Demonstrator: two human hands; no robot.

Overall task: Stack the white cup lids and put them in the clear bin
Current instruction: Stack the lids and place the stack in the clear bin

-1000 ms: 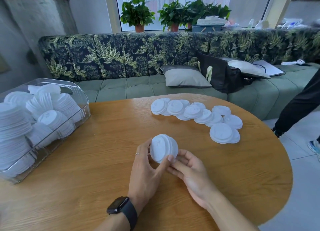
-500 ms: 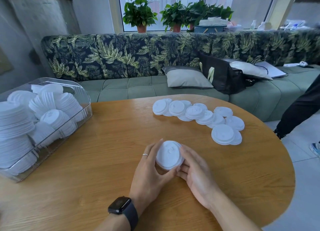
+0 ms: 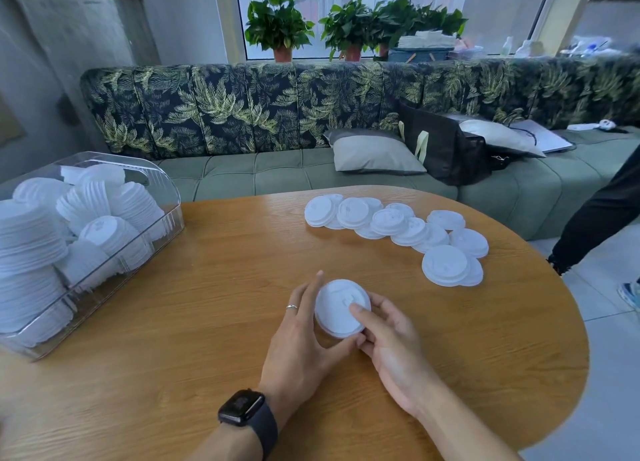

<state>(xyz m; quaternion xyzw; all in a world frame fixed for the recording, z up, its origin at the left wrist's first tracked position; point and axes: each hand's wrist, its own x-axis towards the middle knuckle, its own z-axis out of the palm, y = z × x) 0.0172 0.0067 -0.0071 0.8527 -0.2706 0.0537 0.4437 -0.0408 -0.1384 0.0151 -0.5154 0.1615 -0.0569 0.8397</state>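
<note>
Now lid stack [image 3: 341,307] top-up, near-flat, both hands gripping.

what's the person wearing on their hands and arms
The left hand has a thin silver ring on one of its fingers, and a black smartwatch with a dark square face and black band sits on that wrist. The right hand wears nothing visible: no ring, no watch. Both forearms are bare, with no sleeves in view.
</note>
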